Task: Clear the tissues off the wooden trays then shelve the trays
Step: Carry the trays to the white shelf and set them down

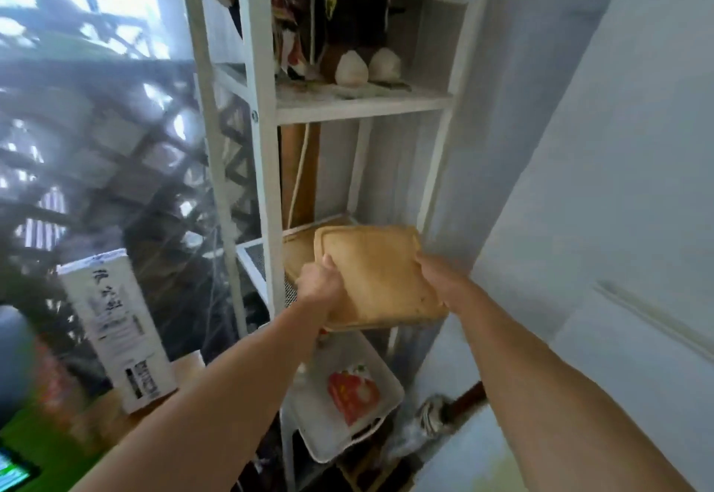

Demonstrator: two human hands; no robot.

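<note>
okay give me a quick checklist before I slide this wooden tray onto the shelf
1. Tissues off the held tray: ok, its top looks bare.
2. Grip: ok, left hand and right hand each clamp a side edge.
3. Shelf has room: ok, only another tray lies there, and the held one is over it.
4. Tray level: not ok, it tilts.
5. Frame post clearance: cannot tell, the left hand is close to it.
6. Trays lined up for stacking: cannot tell, the lower one is mostly hidden.
</note>
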